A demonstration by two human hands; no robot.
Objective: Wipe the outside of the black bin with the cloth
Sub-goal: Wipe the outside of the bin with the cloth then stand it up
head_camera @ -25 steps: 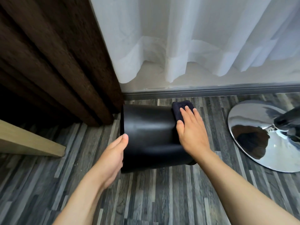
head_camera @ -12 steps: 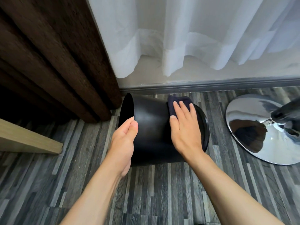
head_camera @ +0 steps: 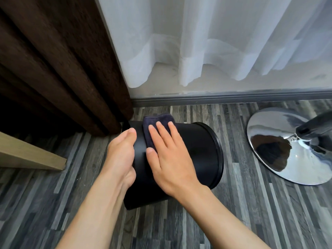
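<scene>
Lying sideways: glossy black bin, dark cloth atop

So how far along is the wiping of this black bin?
Midway, it seems. The black bin lies on its side on the floor. The right hand presses the dark cloth flat on its upper wall, while the left hand steadies one end. The underside and far side remain; no cleaned patch shows.

Bin lies on the floor, left of chair base.
</scene>
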